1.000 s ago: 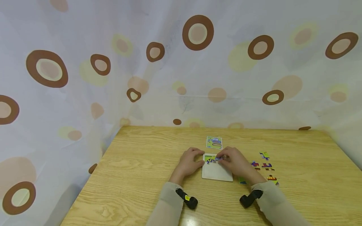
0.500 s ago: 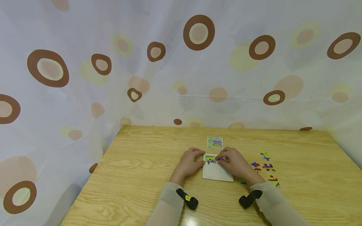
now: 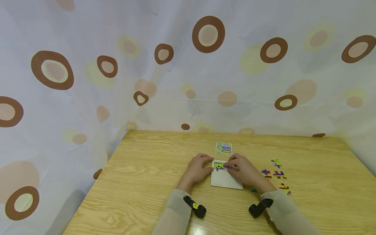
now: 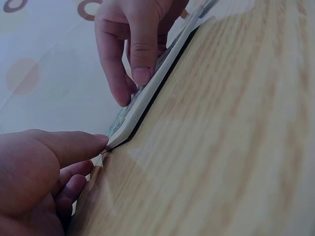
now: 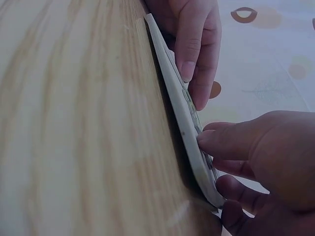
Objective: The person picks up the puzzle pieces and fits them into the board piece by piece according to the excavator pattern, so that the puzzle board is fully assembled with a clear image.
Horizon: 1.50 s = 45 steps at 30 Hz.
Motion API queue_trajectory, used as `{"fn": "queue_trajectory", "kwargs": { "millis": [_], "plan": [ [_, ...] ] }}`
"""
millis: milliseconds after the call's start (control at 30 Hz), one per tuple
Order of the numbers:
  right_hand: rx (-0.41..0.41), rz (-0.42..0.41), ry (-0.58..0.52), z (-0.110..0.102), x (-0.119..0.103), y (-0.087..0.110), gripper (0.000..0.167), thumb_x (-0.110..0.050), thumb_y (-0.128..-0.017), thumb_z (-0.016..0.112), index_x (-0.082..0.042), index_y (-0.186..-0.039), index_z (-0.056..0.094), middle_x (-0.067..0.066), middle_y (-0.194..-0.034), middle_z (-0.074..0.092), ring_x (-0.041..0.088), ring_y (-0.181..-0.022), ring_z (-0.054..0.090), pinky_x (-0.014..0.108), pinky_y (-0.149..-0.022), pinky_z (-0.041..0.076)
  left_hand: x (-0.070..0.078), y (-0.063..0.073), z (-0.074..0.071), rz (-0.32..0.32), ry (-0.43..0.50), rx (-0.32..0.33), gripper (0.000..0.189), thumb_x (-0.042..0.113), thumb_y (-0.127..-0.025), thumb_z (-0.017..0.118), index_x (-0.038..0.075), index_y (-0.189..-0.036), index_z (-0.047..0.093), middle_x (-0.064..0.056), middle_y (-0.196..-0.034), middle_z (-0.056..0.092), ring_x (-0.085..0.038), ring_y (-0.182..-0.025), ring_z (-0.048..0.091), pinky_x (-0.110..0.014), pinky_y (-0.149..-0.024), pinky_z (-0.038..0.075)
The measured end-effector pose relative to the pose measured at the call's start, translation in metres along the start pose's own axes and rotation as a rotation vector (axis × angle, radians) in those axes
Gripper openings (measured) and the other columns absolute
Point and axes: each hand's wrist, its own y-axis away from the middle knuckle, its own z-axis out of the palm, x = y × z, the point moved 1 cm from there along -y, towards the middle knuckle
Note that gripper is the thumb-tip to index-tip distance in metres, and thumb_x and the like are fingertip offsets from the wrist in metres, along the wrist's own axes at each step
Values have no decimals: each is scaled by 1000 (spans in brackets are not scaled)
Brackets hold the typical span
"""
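A white puzzle tray [image 3: 226, 181] lies on the table, with joined jigsaw pieces [image 3: 218, 166] of green, yellow and blue along its far side. My left hand [image 3: 196, 168] holds the tray's far left corner between thumb and fingers; in the left wrist view the thumb [image 4: 86, 147] is right at the corner. Over the tray's far right part, my right hand [image 3: 244, 169] pinches a purple-blue jigsaw piece [image 3: 230, 167] by thumb and forefinger, low against the others. Its fingers cover part of that row. Seen from the right wrist, the right thumb [image 5: 221, 140] overlaps the tray's edge.
Behind the tray lies a picture card [image 3: 224, 148] of a digger. Several loose jigsaw pieces [image 3: 279, 174] are spread to the right, and a green-blue piece [image 3: 253, 189] is partly hidden by the right wrist. A spotted cloth [image 3: 164, 107] hangs behind the table.
My right fingertips have shifted slightly left and nearer over the tray, with the purple-blue piece between them. The left hand stays on the corner. The head view has drifted slightly.
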Motion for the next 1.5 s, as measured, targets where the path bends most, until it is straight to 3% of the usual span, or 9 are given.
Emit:
{"fn": "queue_trajectory", "kwargs": {
  "millis": [200, 400, 633, 833, 1133, 1500],
  "plan": [
    [-2, -11, -10, 1, 1, 1, 19, -2, -91, 69, -6, -109, 74, 5, -106, 57, 21, -94, 57, 40, -78, 51, -1, -1, 0, -2, 2, 3, 37, 23, -94, 68, 16, -130, 65, -5, -135, 53, -28, -127, 46, -45, -107, 35],
    [-13, 33, -53, -4, 0, 1, 23, -3, -90, 69, -6, -112, 73, 7, -110, 59, 25, -98, 59, 44, -81, 53, -1, -1, -1, -11, 14, 6, 37, 23, -93, 69, 15, -130, 65, -4, -136, 52, -29, -128, 45, -45, -108, 34],
    [-7, 77, -54, -19, -1, 4, 23, -4, -93, 67, -5, -115, 72, 9, -113, 61, 25, -94, 57, 42, -78, 51, -1, 0, 0, -14, 26, 5, 38, 22, -93, 69, 15, -130, 65, -6, -136, 52, -29, -128, 45, -46, -108, 33],
    [3, 146, -69, -35, 3, 12, 25, -9, -95, 65, -5, -120, 70, 9, -117, 60, 29, -102, 56, 46, -83, 51, -1, 0, 2, -10, 35, 10, 38, 21, -93, 69, 14, -129, 65, -6, -135, 53, -30, -128, 45, -46, -108, 33],
    [20, 159, -38, -51, 21, 20, 29, -11, -96, 64, -3, -124, 67, 12, -119, 62, 29, -99, 57, 40, -74, 52, -1, 0, 2, -12, 26, 3, 38, 21, -93, 69, 15, -131, 64, -5, -136, 52, -29, -127, 45, -47, -108, 34],
    [41, 173, -27, -63, 27, 28, 32, -9, -96, 64, 0, -126, 65, 17, -119, 62, 31, -100, 56, 43, -76, 51, -2, 0, 4, -3, 38, 1, 40, 22, -94, 68, 17, -133, 64, -4, -136, 52, -29, -128, 45, -47, -108, 34]
  ]
}}
